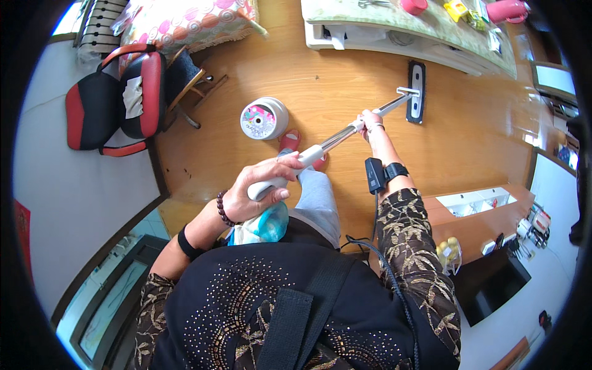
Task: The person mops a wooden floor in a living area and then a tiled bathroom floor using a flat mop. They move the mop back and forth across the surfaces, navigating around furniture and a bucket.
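My left hand [259,185] is wrapped around the thick white grip end of a flat mop's pole [340,137], close to my waist. Farther along the same pole, my right hand [371,124] grips it near a white joint. The long flat mop head [416,92], pale on top with a dark pad rim, rests on the wood floor to the far right. Just below my left hand is a bunched teal and white cloth [263,226]; whether the hand touches it cannot be told. A dark cable runs from a small black box strapped to my right forearm.
A white drum-shaped container [266,118] stands by my red slippers [290,139]. Left are a red and black chair [143,95] and a wooden-framed folding chair [187,85]. A marble-topped table [351,11] stands ahead, a wooden cabinet [481,229] at right.
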`<action>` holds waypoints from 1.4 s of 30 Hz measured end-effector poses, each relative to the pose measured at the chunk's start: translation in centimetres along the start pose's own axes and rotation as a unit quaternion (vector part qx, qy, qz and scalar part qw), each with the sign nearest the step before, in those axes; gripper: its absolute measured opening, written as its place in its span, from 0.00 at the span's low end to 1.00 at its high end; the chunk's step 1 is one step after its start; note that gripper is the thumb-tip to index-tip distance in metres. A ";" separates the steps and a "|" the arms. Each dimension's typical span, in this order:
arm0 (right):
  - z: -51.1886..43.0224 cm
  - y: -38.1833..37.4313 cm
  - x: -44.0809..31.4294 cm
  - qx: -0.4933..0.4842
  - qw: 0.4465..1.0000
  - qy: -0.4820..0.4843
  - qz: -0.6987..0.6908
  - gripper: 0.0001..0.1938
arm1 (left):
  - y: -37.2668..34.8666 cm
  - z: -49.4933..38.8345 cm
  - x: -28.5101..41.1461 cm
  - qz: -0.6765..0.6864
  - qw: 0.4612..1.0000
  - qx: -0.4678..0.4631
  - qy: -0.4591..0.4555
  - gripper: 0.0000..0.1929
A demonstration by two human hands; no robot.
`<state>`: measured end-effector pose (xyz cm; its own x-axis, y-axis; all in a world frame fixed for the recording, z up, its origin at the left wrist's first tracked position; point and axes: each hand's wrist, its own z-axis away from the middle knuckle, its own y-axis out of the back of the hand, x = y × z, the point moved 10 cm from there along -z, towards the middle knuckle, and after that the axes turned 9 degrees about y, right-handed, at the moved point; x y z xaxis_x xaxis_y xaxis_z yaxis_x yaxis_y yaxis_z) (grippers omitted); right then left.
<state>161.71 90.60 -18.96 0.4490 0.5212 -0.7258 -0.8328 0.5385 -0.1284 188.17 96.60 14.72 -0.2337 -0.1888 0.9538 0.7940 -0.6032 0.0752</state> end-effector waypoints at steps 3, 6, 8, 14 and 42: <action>1.6 -3.6 2.8 -0.042 0.994 -0.075 0.072 0.04 | 3.3 2.2 0.2 0.014 0.997 0.061 0.048 0.06; 5.8 -8.7 9.1 -0.081 0.975 -0.156 0.138 0.05 | 6.6 9.0 1.3 0.007 0.982 0.171 0.079 0.05; 10.3 -12.8 13.9 -0.139 0.959 -0.181 0.166 0.06 | 7.2 15.5 1.7 0.010 0.959 0.247 0.136 0.05; 22.4 -20.2 22.6 -0.232 0.912 -0.204 0.268 0.10 | 4.1 32.4 2.9 0.056 0.874 0.452 0.170 0.06; 25.6 -8.7 4.1 -0.147 0.881 -0.189 -0.409 0.07 | 19.8 28.1 -5.5 -0.069 0.985 0.073 0.139 0.25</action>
<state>179.09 104.97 -3.48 0.9670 0.2515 -0.0394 -0.2036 0.6711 -0.7128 220.93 107.48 19.12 -0.4735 -0.3298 0.8167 0.8115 -0.5238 0.2590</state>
